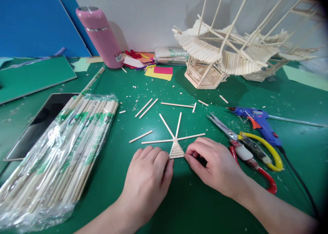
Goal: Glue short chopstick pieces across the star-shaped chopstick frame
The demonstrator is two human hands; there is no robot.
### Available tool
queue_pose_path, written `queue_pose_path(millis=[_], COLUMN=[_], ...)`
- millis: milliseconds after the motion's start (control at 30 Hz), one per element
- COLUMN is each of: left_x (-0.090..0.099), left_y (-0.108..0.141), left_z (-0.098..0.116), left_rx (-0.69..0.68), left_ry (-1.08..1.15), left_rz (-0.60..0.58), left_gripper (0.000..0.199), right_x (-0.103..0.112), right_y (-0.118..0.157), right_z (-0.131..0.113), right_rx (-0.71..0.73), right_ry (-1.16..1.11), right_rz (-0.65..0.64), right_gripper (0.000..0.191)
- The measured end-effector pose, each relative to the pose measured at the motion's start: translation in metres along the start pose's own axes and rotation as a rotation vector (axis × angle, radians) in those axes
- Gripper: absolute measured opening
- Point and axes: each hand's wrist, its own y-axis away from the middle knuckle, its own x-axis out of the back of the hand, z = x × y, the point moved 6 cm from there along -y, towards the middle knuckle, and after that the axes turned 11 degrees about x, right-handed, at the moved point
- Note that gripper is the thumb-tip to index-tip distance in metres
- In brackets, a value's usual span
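Showing bottle label (119, 57), print too small to read. Pinching near corners of stick frame (175, 139) with left hand (149, 170) and right hand (214, 164), on green table (191, 206); pointing slatted wedge (177, 151) tip away, lying lengthwise left-right.

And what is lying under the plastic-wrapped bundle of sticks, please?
A dark, flat device shows its left part beyond the bundle; the rest is covered, so anything else underneath cannot be seen.

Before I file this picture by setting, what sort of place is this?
Probably a craft workspace: there's a glue gun, a bundle of wrapped sticks and a small stick frame on the table.
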Motion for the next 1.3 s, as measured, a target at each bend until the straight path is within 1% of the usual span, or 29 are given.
queue_pose_path(millis=[567, 833, 1167, 1300], left_x=[-0.0003, 0.0016, 0.0031, 0.0038], left_y=[-0.0020, 0.0005, 0.0030, 0.0035], left_z=[0.0006, -0.0006, -0.0017, -0.0006], left_rx=[0.013, 0.006, -0.043, -0.073], left_ry=[0.013, 0.037, 0.107, 0.149], left_rz=[-0.002, 0.016, 0.019, 0.039], left_gripper=[0.019, 0.014, 0.010, 0.012], right_x=[-0.0021, -0.0035, -0.0024, -0.0025], right_y=[0.0014, 0.0021, 0.0021, 0.0019], right_z=[0.0009, 0.0008, 0.0004, 0.0005], right_rx=[-0.029, -0.033, -0.007, -0.013], right_ry=[-0.028, 0.000, -0.024, -0.024], right_rz=[-0.032, -0.041, -0.038, -0.047], right_gripper=[0.004, 0.005, 0.010, 0.008])
